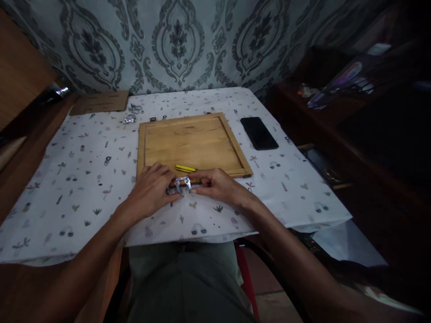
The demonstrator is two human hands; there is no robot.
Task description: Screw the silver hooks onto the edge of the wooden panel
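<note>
A framed wooden panel (188, 139) lies on the table in front of me. At its near edge sits a small silver metal bracket (182, 181), which looks like a hinge. My left hand (153, 186) holds the bracket's left side, its thumb below and its fingers over the panel edge. From the right, my right hand (215, 184) pinches the bracket's other side with thumb and fingers. Just beyond the bracket, a yellow pencil-like tool (186, 168) rests on the panel.
A black phone (259, 133) lies right of the panel. More metal pieces (129, 119) and a brown cardboard piece (100, 102) are at the back left. The patterned tablecloth (84, 179) hangs over the front edge. Dark furniture stands on the right.
</note>
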